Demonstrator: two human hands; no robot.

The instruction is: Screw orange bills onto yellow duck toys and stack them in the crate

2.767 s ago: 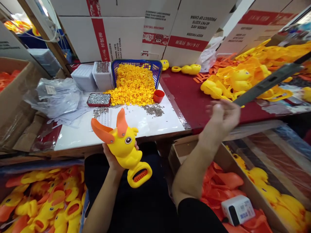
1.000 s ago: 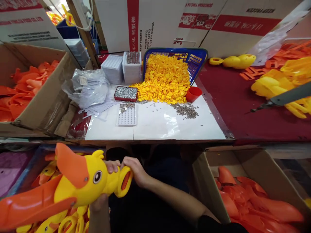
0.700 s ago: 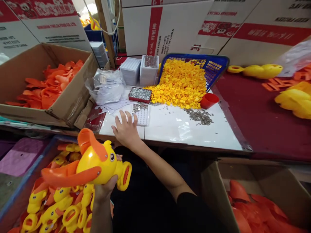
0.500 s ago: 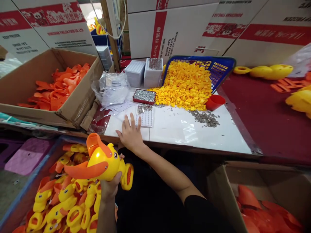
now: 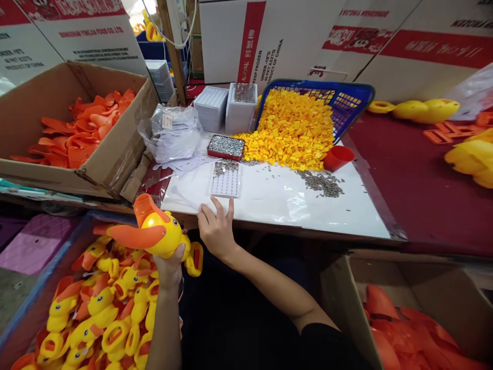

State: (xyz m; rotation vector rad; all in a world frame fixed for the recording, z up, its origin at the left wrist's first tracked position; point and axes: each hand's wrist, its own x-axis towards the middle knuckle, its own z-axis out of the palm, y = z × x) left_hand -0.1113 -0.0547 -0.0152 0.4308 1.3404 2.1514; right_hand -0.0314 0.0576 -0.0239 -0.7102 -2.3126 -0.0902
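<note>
My left hand [image 5: 168, 265] grips a yellow duck toy [image 5: 164, 239] with an open orange beak, held above a bin of finished duck toys [image 5: 98, 313] at lower left. My right hand [image 5: 216, 227] lies at the near edge of the white work board [image 5: 277, 203], fingers stretched out and apart, holding nothing. Just beyond its fingertips sits a small white grid tray [image 5: 226, 180] with a few metal bits at its far end.
A blue basket [image 5: 346, 105] spills small yellow parts onto the board beside a red cup [image 5: 338, 157], a red dish of screws [image 5: 226, 146] and loose screws [image 5: 321, 182]. Cardboard boxes of orange beaks stand at left [image 5: 77, 128] and lower right [image 5: 400, 318]. Yellow shells lie on the red cloth [image 5: 423, 174].
My right hand left the duck's handle, reached to the grid tray, then drew back to the board's near edge. My left hand swung the duck left over the bin.
</note>
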